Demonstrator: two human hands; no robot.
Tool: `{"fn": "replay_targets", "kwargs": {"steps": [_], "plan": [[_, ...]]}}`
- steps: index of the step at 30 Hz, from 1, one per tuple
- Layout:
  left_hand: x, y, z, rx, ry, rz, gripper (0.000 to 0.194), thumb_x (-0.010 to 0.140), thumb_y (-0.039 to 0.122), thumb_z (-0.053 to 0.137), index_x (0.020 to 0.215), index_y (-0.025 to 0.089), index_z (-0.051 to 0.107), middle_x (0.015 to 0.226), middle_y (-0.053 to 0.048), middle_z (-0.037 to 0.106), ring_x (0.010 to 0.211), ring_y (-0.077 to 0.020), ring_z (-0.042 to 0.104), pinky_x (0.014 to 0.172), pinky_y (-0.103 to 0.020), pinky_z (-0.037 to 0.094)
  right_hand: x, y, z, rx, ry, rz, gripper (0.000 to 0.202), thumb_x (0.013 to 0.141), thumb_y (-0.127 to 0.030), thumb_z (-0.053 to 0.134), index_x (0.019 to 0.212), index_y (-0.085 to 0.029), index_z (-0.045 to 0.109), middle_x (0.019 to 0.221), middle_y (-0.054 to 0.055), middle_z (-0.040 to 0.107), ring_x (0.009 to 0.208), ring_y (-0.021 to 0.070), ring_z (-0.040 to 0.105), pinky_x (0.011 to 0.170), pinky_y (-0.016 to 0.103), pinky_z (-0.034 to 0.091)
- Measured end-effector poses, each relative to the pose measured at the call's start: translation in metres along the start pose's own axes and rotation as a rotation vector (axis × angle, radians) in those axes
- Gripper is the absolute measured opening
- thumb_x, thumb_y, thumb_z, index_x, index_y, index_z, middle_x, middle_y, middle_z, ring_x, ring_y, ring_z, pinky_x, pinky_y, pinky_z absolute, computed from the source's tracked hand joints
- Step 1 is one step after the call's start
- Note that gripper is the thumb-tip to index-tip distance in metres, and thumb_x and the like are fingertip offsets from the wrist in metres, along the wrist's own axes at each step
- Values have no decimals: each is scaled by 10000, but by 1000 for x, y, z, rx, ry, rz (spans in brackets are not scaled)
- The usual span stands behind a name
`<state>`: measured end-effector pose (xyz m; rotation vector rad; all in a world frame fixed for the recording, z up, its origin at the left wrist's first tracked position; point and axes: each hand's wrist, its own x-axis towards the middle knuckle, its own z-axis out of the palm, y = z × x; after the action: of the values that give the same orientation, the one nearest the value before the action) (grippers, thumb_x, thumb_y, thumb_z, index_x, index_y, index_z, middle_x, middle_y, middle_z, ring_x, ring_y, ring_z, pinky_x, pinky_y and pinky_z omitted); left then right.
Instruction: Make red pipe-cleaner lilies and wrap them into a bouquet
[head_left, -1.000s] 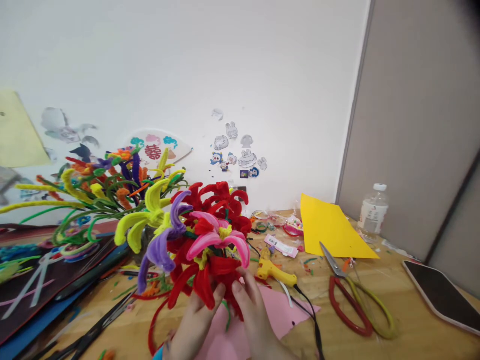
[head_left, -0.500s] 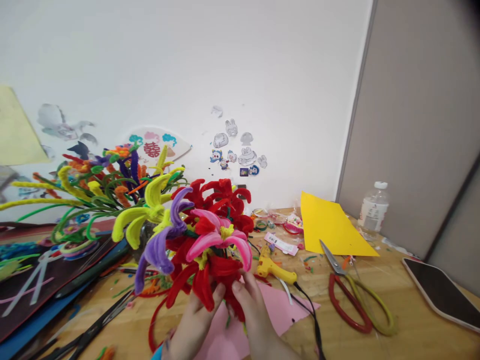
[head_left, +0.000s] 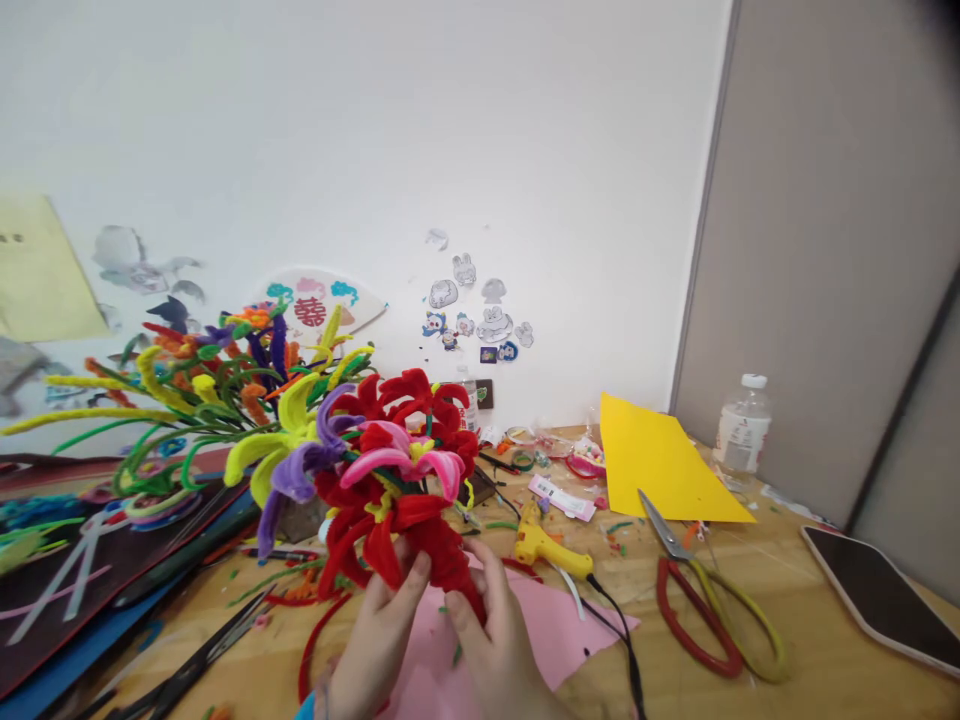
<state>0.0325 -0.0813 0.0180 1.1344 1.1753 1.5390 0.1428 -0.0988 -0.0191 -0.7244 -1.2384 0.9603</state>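
Note:
A bouquet of fuzzy flowers (head_left: pixel 418 458), in red, pink and purple, leans to the left above the table. Its red wrapped base shows between my hands. My left hand (head_left: pixel 382 620) grips the base from the left, thumb in front. My right hand (head_left: pixel 491 625) is closed round the lower right of the same base, fingers behind it. Yellow-green petals (head_left: pixel 274 440) show just left of the purple ones; whether they join the bouquet I cannot tell. Beneath the hands lies a pink sheet (head_left: pixel 559 620).
A yellow glue gun (head_left: pixel 551 550) with a black cable lies right of the hands. Further right are open scissors (head_left: pixel 697 590), a yellow sheet (head_left: pixel 660 460), a bottle (head_left: pixel 742 430) and a phone (head_left: pixel 885 595). Black scissors (head_left: pixel 199 655) and more fuzzy stems (head_left: pixel 225 390) are at the left.
The bouquet has shifted left and tilted, so more of its red base shows. My hands have turned with it. A bottle behind the flowers has come into view.

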Motion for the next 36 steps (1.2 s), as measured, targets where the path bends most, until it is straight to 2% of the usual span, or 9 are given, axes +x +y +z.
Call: {"fn": "replay_targets", "kwargs": {"steps": [6,12,17,21,24,27,30,32,36], "plan": [[2,-8,-5,-91,-98,-64,663,594,502,699,1143,166,542,1104,-91,647,1108,-280,530,975,-356,399,-2,0,-4,-149,-1,-137,435,849,-292,510,1268,-224,419,1177,84,593,1064,205,567,887,306,466],[2,-6,-4,-6,-109,-64,558,646,492,657,1112,198,576,1164,-75,618,1170,-276,477,995,-356,376,-4,8,-5,-305,89,-222,410,842,-267,520,1248,-233,477,1196,83,586,1072,216,565,895,324,471],[-1,1,0,7,-115,-25,461,659,465,644,1044,214,623,1060,-63,671,1160,-269,490,987,-366,394,-3,6,-9,-396,64,-268,363,857,-273,487,1219,-257,509,1156,73,613,1048,223,583,874,335,485],[-2,-1,-3,35,-115,-26,465,654,478,647,1038,215,626,1080,-64,663,1183,-275,467,989,-363,391,-3,3,-10,-378,5,-280,365,873,-254,448,1235,-260,488,1161,68,608,1066,208,569,900,327,463],[-2,-4,-3,28,-116,-51,497,655,501,643,1048,198,619,1097,-85,655,1181,-285,467,975,-372,403,-5,9,-5,-262,30,-203,376,862,-310,477,1232,-244,476,1175,81,589,1058,213,564,884,326,465],[-2,-3,1,-39,-197,-44,546,635,523,651,1040,157,624,1088,-113,657,1131,-304,509,949,-386,428,-6,14,2,-63,102,-51,444,859,-410,470,1256,-216,427,1019,90,630,818,182,622,687,272,513],[-1,1,6,-26,-258,10,543,624,480,683,1051,151,619,1127,-112,638,1116,-301,520,941,-373,434,-5,12,6,105,65,88,517,860,-488,432,1274,-181,390,647,-2,557,482,108,484,444,202,401],[0,2,7,-6,-291,46,524,646,456,676,1072,159,608,1145,-105,628,1115,-292,520,929,-358,441,-4,8,7,149,48,108,541,838,-518,456,1251,-172,414,560,-42,467,442,89,396,415,190,328],[3,-1,4,22,-315,84,490,675,453,653,1064,158,615,1128,-108,636,1099,-290,529,898,-342,459,-4,4,8,203,96,126,569,788,-560,507,1207,-181,444,546,-56,427,441,76,336,406,182,271]]}}
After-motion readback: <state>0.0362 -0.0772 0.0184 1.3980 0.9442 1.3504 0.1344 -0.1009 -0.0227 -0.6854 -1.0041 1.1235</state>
